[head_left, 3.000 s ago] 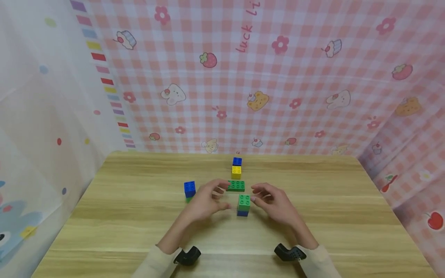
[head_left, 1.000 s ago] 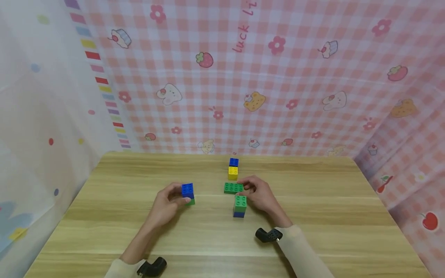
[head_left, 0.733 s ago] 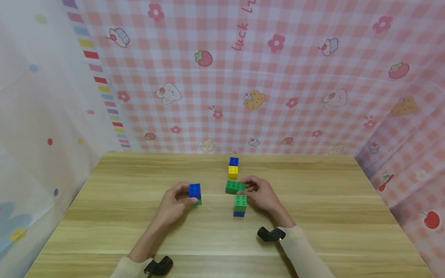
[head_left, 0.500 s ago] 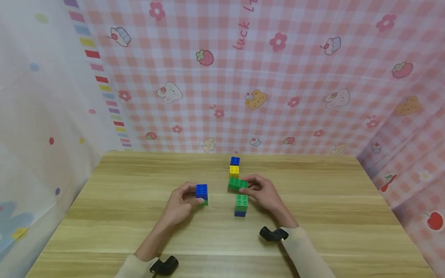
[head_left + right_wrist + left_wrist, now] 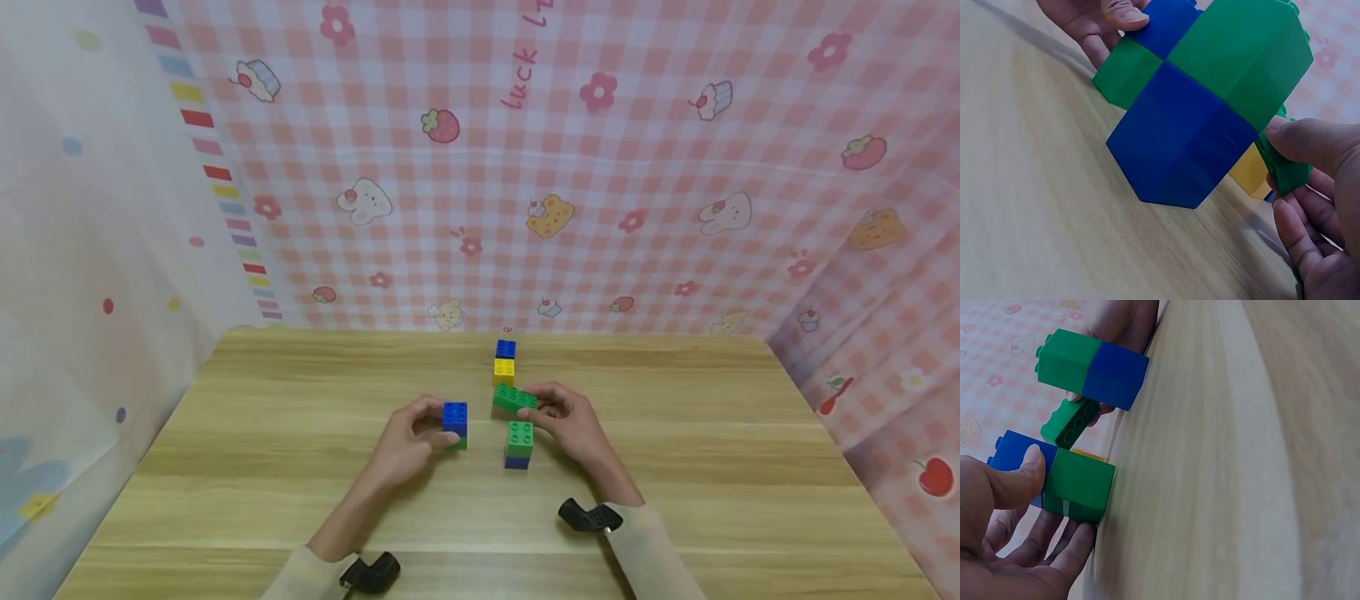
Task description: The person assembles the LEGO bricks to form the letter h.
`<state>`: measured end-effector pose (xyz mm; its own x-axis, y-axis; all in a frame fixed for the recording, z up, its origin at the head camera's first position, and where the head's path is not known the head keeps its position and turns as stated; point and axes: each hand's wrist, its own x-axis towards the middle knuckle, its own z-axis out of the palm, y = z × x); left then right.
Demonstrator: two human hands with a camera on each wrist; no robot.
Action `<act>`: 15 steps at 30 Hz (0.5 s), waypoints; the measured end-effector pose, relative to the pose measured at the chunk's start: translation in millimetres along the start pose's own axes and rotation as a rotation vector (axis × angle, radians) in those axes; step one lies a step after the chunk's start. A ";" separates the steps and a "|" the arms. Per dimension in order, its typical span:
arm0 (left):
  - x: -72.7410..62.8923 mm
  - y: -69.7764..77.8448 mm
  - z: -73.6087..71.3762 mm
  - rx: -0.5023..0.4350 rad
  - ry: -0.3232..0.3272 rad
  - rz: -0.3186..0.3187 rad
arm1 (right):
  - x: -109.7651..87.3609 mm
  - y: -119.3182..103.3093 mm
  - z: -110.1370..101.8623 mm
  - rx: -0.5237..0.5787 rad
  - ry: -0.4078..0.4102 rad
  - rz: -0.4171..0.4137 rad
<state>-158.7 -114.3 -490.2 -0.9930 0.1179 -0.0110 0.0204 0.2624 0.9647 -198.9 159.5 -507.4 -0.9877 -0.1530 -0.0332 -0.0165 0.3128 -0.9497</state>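
Observation:
My left hand (image 5: 405,446) grips a two-brick stack, a blue brick (image 5: 454,417) on top of a green brick (image 5: 1079,482), thumb on the near side. In the left wrist view its base is at or just above the tabletop; I cannot tell which. A long green brick (image 5: 512,397) is pinched at its right end by my right hand (image 5: 568,418). It is tilted, its hollow underside partly showing in the left wrist view. Between the hands, nearer me, stands another stack, a light green brick (image 5: 520,435) on a blue brick (image 5: 1179,137), touched by neither hand.
Behind the long green brick, a yellow brick (image 5: 504,371) and a blue brick (image 5: 506,348) stand in line toward the back of the wooden table (image 5: 675,450). A pink checked cloth (image 5: 495,275) hangs behind the table's far edge.
My left hand has taken hold of the blue-and-green stack and carried it right, toward the middle. My right hand has pinched the long green brick, which has turned and tilted.

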 end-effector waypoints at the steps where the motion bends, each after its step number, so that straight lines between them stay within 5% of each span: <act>1: -0.1 0.5 1.0 -0.004 -0.006 -0.002 | -0.5 0.2 0.3 0.007 0.002 0.001; 15: -0.6 3.6 13.9 -0.075 -0.083 0.025 | -6.4 -9.8 -11.3 -0.002 -0.036 0.022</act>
<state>-156.4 -100.1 -490.3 -0.9790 0.2036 -0.0059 0.0329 0.1866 0.9819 -194.2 167.9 -494.4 -0.9815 -0.1798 -0.0652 0.0047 0.3180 -0.9481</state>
